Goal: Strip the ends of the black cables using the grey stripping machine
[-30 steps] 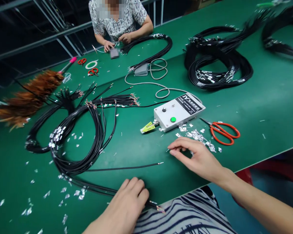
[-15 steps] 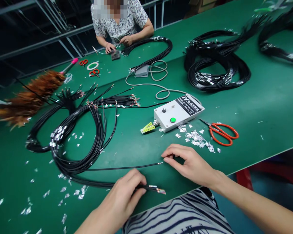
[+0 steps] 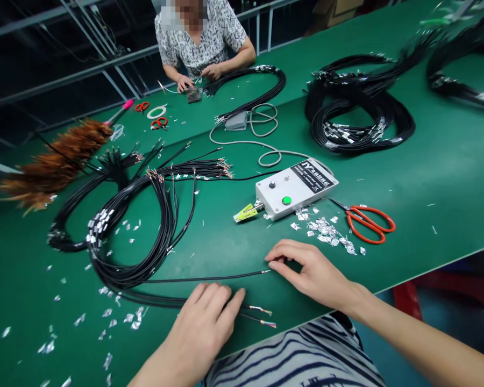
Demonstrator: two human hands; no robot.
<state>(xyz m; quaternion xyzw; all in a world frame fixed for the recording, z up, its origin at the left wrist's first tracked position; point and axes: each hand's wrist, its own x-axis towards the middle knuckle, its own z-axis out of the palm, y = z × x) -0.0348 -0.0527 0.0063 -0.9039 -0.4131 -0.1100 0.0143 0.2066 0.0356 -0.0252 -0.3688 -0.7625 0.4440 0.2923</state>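
My left hand [image 3: 210,322] lies palm down over several black cables [image 3: 157,300] near the table's front edge, its fingers spread flat. Two stripped ends with thin coloured wires stick out to the right of it. My right hand [image 3: 306,269] has thumb and index finger pinched at the tip of a single black cable [image 3: 226,277], which runs left to a large coil [image 3: 161,236] with white labels. Beyond the hands is a white box [image 3: 296,188] with a green button and a yellow-green clip [image 3: 246,213] on its shaft.
Orange-handled scissors [image 3: 371,223] lie right of the box, beside foil scraps [image 3: 325,228]. More black coils [image 3: 363,123] rest at the back right. A brown feather duster [image 3: 56,161] is at the left. Across the table [image 3: 439,177] a person [image 3: 204,48] handles a cable.
My left hand has loosened from the bundle and flattened over it; the cable ends under it have spread apart. My right hand has hardly moved. The view has shifted slightly.
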